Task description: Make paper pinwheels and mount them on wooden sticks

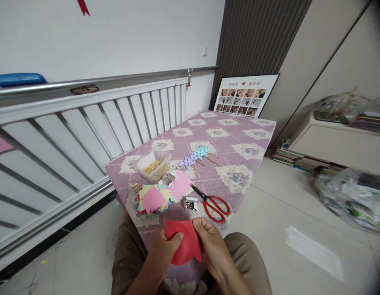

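A sheet of red paper (185,246), bent and with a pointed lower right corner, is held up over the near edge of the table. My left hand (165,249) grips its left side with the thumb on top. On the upper right edge, my right hand (210,241) pinches the paper between thumb and fingers, most of which are behind it. Just beyond lie red-handled scissors (212,203), a small box of metal pins or fasteners (190,204) and a pile of coloured paper (153,200) with pink on top.
A clear plastic tub (154,164) holds thin sticks. Several paper pinwheels (196,155), purple and turquoise, lie beyond it on the flowered tablecloth (235,178). A white radiator (94,135) runs along the left; plastic bags (352,196) sit on the floor at right.
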`<action>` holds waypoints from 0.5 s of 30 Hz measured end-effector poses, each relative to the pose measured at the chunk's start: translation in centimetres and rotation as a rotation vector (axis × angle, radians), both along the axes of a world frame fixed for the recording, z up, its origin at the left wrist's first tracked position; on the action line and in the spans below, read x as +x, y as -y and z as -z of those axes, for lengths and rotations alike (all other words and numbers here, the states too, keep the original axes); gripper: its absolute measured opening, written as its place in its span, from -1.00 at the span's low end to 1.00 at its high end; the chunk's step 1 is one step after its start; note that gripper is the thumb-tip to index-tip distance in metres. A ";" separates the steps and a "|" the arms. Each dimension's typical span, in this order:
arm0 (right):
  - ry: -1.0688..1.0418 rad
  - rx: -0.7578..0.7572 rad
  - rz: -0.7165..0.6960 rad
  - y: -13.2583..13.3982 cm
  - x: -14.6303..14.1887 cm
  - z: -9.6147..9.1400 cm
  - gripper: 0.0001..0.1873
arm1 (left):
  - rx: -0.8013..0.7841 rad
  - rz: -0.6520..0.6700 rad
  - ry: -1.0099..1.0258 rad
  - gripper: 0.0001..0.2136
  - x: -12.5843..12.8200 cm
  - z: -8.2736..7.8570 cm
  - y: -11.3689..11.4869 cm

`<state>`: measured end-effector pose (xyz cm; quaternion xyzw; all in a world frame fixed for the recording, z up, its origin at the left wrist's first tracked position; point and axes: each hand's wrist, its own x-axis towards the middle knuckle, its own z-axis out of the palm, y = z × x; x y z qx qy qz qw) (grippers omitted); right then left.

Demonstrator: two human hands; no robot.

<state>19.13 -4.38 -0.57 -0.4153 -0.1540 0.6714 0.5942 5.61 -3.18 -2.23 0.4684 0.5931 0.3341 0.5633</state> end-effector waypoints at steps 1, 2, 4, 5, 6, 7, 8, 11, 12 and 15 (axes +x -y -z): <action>-0.007 0.002 -0.002 0.0 0.0 0.0 -0.69 | 0.005 0.004 0.002 -0.75 0.0 0.0 0.0; -0.017 0.004 -0.007 0.0 -0.1 0.0 -0.69 | 0.007 0.009 0.006 -0.75 -0.1 0.0 0.1; -0.033 0.007 -0.026 0.0 -0.1 -0.1 -0.70 | 0.002 0.018 0.018 -0.74 -0.1 0.1 0.1; -0.036 0.011 -0.036 0.0 0.0 -0.2 -0.70 | -0.004 0.018 0.024 -0.74 -0.1 0.2 0.1; -0.033 0.014 -0.046 0.0 0.0 -0.3 -0.71 | -0.009 0.018 0.031 -0.74 -0.1 0.2 0.0; -0.026 0.016 -0.058 0.1 0.1 -0.4 -0.72 | -0.010 0.017 0.040 -0.75 -0.1 0.2 0.0; -0.015 0.017 -0.073 0.1 0.1 -0.4 -0.73 | -0.007 0.012 0.049 -0.76 -0.1 0.2 0.0; 0.039 0.031 -0.126 0.3 0.1 -0.3 -0.75 | 0.000 0.005 0.051 -0.79 -0.1 0.1 -0.2; 0.060 0.038 -0.138 0.3 0.0 -0.2 -0.76 | 0.002 0.004 0.046 -0.80 -0.1 0.0 -0.2; 0.118 0.039 -0.142 0.3 -0.1 0.0 -0.77 | 0.010 0.006 0.049 -0.82 -0.1 0.0 -0.2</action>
